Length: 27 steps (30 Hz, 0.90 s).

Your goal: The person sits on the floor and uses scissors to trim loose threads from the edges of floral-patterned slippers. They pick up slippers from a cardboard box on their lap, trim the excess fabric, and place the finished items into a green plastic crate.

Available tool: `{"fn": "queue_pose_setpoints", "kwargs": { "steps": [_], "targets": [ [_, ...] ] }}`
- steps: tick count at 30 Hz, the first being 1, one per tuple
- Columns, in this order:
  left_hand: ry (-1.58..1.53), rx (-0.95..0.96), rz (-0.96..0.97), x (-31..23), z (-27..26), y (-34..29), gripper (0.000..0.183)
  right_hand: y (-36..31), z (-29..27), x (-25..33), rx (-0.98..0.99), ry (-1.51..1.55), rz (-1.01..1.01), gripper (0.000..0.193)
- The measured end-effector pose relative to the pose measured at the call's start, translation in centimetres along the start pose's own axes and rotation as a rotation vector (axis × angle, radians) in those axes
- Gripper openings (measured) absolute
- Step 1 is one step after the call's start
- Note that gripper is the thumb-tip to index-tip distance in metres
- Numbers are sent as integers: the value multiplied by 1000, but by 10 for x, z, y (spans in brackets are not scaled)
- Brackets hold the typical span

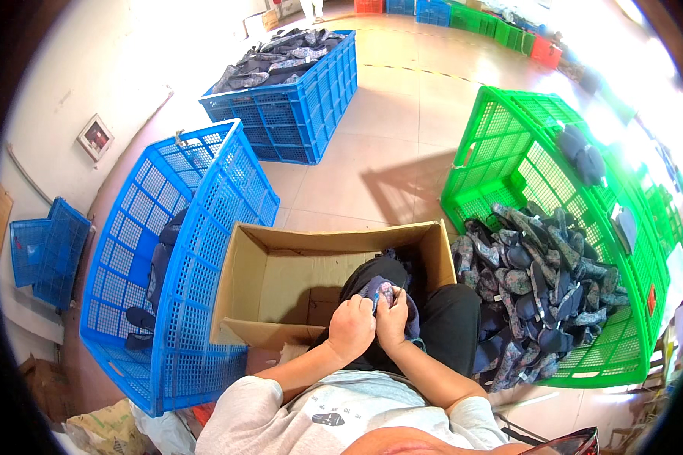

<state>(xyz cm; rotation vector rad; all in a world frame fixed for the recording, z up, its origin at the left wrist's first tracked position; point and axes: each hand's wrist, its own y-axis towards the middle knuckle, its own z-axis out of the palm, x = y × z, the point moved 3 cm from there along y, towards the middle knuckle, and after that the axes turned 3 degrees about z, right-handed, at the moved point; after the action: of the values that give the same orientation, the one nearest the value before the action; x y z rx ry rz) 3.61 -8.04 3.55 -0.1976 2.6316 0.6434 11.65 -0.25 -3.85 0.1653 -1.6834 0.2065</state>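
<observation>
Close together over my lap, both my hands grip a small navy cloth piece with a floral-patterned part (377, 290). My left hand (351, 329) is closed on its left side, fingers curled. My right hand (391, 320) pinches it from the right, with more dark fabric hanging beside the wrist. What exact kind of sewn article it is, I cannot tell. My knees, in black trousers, are right under the hands. Just beyond them stands an open cardboard box (239, 284), with some dark fabric in its right end.
At right, a tipped green crate (539, 144) spills a heap of navy and floral cloth pieces (535, 280). A blue crate (212, 303) at left holds a few dark pieces. Farther off, another blue crate (300, 114) is heaped full. Smaller blue crates (49, 250) lean by the wall.
</observation>
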Motion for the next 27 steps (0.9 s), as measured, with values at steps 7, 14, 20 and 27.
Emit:
{"fn": "queue_pose_setpoints", "kwargs": {
  "steps": [7,14,20,27],
  "targets": [
    [0,-64,5,21,-20,19,19,14,-10,18,362,132,288,31],
    [-270,124,-180,49,-58,37,15,26,-53,65,425,-130,87,37],
    [-251,150,-104,51,-57,26,16,19,-46,25,410,-316,41,46],
    [-58,77,237,42,-54,14,22,6,-32,10,283,-302,3,31]
  ]
}}
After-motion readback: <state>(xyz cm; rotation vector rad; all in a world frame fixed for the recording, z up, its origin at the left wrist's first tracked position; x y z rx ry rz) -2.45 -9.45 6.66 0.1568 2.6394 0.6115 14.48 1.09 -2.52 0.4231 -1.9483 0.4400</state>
